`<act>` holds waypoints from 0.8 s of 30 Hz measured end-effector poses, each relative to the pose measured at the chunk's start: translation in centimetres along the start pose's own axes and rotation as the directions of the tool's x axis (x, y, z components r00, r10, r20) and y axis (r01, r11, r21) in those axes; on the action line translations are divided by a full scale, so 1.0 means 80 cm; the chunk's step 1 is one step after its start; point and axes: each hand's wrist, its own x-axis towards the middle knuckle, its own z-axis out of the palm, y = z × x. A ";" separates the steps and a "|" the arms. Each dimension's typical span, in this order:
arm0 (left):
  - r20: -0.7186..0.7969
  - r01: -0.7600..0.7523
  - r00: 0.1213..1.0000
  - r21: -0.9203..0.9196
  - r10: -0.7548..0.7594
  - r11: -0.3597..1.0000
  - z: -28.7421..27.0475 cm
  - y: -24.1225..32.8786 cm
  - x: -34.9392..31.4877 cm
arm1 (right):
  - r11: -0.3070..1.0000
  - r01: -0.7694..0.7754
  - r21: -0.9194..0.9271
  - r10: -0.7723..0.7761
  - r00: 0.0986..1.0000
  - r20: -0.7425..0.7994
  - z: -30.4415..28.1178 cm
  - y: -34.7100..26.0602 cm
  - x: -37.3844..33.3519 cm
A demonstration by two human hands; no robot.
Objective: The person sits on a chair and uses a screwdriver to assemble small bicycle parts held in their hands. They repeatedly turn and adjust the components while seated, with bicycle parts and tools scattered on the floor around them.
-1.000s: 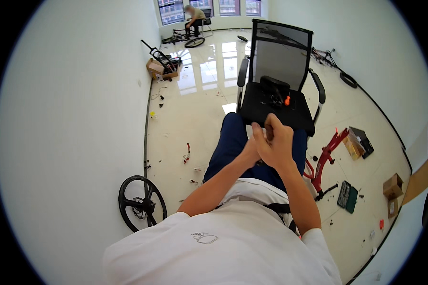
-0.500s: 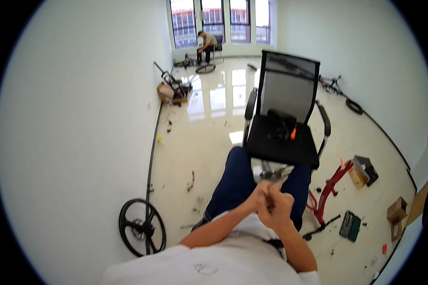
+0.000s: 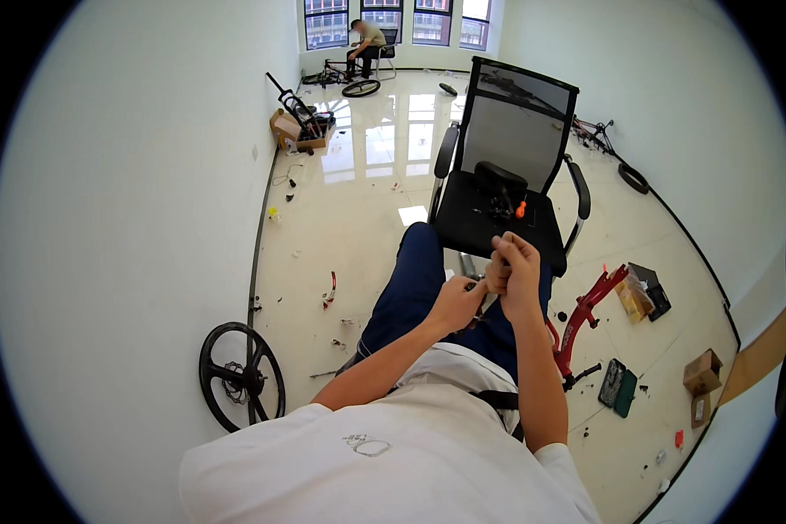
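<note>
My left hand (image 3: 457, 304) is closed in front of my lap, around a small dark metal part whose kind I cannot make out. Just to its right and higher, my right hand (image 3: 517, 269) is raised with its fingers curled together, close to the left fingertips. Whatever it may pinch is hidden. Beyond my knees stands a black mesh office chair (image 3: 520, 131). On its seat lie a black bicycle saddle (image 3: 500, 177), several small dark parts and an orange-handled screwdriver (image 3: 521, 210).
A red bicycle frame (image 3: 585, 314) and an open green tool case (image 3: 618, 387) lie on the right. Cardboard boxes (image 3: 702, 374) stand by the right wall. A black spoked wheel (image 3: 242, 377) leans at the left wall. Far back, a person (image 3: 368, 48) sits near a bicycle.
My right hand has lifted up and away from the left, which stays low. The hands were clasped close together before. The view has tilted downward a little.
</note>
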 end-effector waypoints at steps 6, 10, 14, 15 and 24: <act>-0.044 -0.088 0.996 -0.272 0.079 0.958 -0.024 -0.038 0.030 | 0.908 0.188 -0.375 -0.197 0.980 0.014 0.014 0.040 -0.023; 0.006 -0.162 0.985 -0.262 0.170 0.951 -0.021 -0.036 0.023 | 0.571 0.449 -0.687 -0.462 0.868 0.183 0.044 0.033 -0.048; 0.127 -0.104 0.977 -0.409 0.169 0.906 -0.017 -0.072 0.048 | 0.536 0.421 -0.732 -0.515 0.850 0.112 0.052 0.045 -0.052; 0.104 -0.240 0.955 -0.275 0.277 0.931 -0.013 -0.096 0.067 | 0.490 0.431 -0.757 -0.522 0.841 0.141 0.051 0.044 -0.050; 0.178 -0.018 0.978 -0.465 0.113 0.885 -0.013 0.015 -0.009 | 0.956 0.201 -0.212 -0.223 0.971 -0.084 0.021 0.003 -0.040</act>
